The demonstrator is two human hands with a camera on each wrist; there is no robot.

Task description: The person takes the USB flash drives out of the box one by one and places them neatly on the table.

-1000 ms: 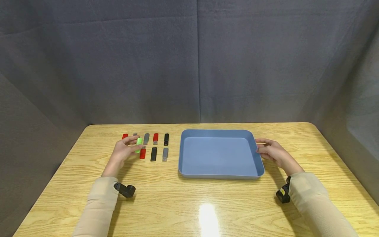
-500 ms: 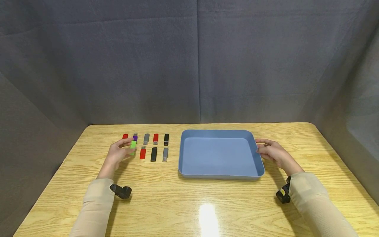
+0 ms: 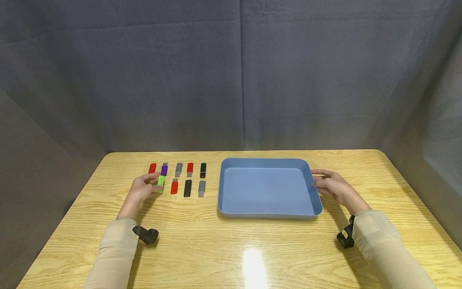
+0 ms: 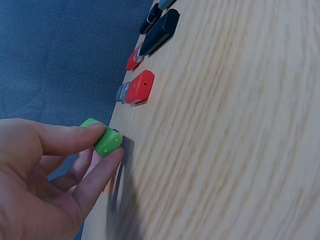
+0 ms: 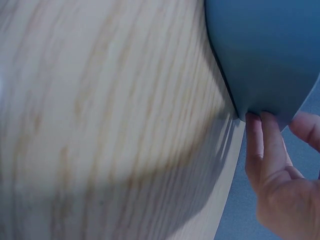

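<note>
Between thumb and fingers, my left hand [image 3: 141,188] pinches a bright green USB stick [image 3: 161,184], held just above the table in the left wrist view. Behind it lie a purple USB stick [image 3: 164,169] and a red one [image 3: 152,168]. To its right, a red stick [image 3: 174,187], a black stick [image 3: 187,188] and a grey stick [image 3: 201,188] form the front row. At the right end of the blue tray [image 3: 268,215], my right hand [image 3: 333,186] touches the outer wall with its fingertips, its fingers fairly straight.
The back row continues with a grey stick [image 3: 178,169], a red stick [image 3: 189,169] and a black stick [image 3: 203,170]. A dark curtain [image 3: 180,80] rises behind the wooden table [image 3: 202,249]. Wrist cameras hang from both sleeves.
My left hand has moved left and slightly nearer with the green USB stick, uncovering the purple stick and the red ones beside it. The right hand and the tray have stayed put.
</note>
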